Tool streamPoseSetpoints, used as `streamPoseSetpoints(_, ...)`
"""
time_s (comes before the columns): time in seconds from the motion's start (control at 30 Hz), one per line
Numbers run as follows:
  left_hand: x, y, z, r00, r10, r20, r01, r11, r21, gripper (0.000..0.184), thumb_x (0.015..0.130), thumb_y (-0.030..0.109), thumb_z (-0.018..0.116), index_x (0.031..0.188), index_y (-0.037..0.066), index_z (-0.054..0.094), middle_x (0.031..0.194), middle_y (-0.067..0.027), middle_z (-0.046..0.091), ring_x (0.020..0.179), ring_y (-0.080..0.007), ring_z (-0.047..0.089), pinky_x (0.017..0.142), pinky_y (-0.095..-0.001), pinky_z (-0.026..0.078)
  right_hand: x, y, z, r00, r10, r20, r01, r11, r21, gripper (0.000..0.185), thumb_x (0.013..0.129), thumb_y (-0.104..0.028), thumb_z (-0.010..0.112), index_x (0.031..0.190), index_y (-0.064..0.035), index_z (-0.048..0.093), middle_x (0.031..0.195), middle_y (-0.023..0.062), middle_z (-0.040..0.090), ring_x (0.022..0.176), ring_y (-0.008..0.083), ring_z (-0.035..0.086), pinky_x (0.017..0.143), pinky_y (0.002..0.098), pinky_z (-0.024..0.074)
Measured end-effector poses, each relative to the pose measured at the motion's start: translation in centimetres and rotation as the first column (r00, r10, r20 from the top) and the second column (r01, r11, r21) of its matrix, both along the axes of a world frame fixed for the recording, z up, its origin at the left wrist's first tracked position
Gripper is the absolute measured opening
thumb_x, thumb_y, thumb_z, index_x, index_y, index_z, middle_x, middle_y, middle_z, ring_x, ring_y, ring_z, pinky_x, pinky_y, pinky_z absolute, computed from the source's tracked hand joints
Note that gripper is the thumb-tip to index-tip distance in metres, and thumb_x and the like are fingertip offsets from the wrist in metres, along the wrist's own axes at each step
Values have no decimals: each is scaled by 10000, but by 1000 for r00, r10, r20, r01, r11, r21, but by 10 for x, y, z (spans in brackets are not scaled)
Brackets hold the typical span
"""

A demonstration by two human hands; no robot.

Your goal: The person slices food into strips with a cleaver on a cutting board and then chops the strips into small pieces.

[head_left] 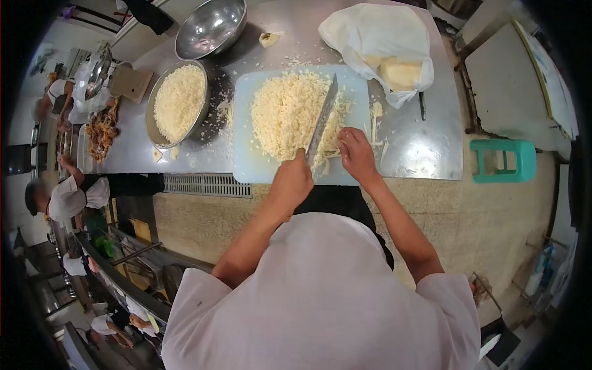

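Note:
My left hand [293,184] is closed around the handle of a large kitchen knife [323,117], its blade pointing away from me over the cutting board [243,132]. Finely chopped, pale yellow food [285,111] is heaped on the board, mostly left of the blade; I cannot tell its kind. Right of the blade, my right hand [357,155] hovers at the board's right edge with fingers curled together. Small pale strips lie near those fingertips; whether they pinch any is unclear.
Left of the board stands a metal bowl [150,117] full of chopped food, with another metal bowl [211,28] behind. A white plastic bag [370,31] holds large pale pieces. A green stool [502,161] stands right of the metal table [425,148]. Several people work at left.

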State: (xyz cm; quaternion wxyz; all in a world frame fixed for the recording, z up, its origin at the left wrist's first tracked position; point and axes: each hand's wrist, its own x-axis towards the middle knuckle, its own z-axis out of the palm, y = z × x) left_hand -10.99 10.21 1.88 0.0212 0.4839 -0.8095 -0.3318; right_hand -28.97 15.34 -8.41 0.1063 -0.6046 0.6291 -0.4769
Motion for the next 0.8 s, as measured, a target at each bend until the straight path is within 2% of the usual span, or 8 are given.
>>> streamPoseSetpoints(0.07,-7,5,-35,997,10,-70,-14,998,-56,185,839,37,523,981,-82,519,728,-331,592,742,-482,612,659,-523,475,2,-5,-8,1000,-10,-24,10,1000,-6,222,730,56,617,935,0,553,1013,156,566,969,372,531,843,440,459)
streamPoseSetpoints(0.17,-16,-9,-36,999,-43,-33,42,999,-31,181,845,45,527,981,-74,520,727,-335,589,741,-485,610,661,-533,472,5,-9,-12,996,-12,-89,11,1000,-9,238,701,87,588,918,1,541,1001,162,540,963,380,513,840,445,451)
streamPoseSetpoints(0.27,-7,6,10,999,-19,-37,19,1000,-8,169,829,33,535,956,-76,516,735,-325,596,744,-482,613,664,-530,476,6,-9,-14,990,-20,-141,20,1000,1,276,672,96,579,929,4,539,1025,171,526,983,386,496,850,446,444)
streamPoseSetpoints(0.37,-17,11,-32,1000,-9,-28,9,1000,-11,157,827,31,538,941,-72,508,733,-318,599,747,-482,612,669,-534,474,7,-9,-9,985,-19,-172,21,1000,9,298,657,93,580,941,11,538,1039,175,524,1002,386,488,856,445,443)
streamPoseSetpoints(0.4,-26,7,-35,993,-55,-105,49,997,-57,149,838,38,533,937,-68,499,731,-313,599,745,-485,606,664,-535,471,7,-7,-7,983,-10,-185,12,1000,13,306,653,88,583,947,15,538,1039,176,525,1006,385,488,856,445,445)
streamPoseSetpoints(0.6,-21,13,-4,999,11,-42,-11,1000,8,128,836,38,540,902,-65,503,734,-309,598,740,-479,602,660,-528,469,7,-8,-8,981,-10,-196,15,1000,24,319,648,92,576,957,20,542,1050,181,532,1025,383,489,872,445,448)
streamPoseSetpoints(0.67,-27,13,-39,996,5,-90,-7,1000,-14,131,838,40,540,906,-66,504,733,-310,598,742,-481,602,664,-529,470,7,-8,-7,981,-13,-193,19,999,28,327,642,93,579,959,19,542,1056,181,533,1031,383,489,875,445,449)
streamPoseSetpoints(0.8,-30,8,-26,994,-6,-113,4,1000,-17,156,841,43,534,939,-74,504,725,-312,596,743,-487,602,670,-530,473,5,-8,-12,982,11,-188,-5,999,32,348,626,94,584,964,23,542,1062,184,538,1034,386,491,883,438,449)
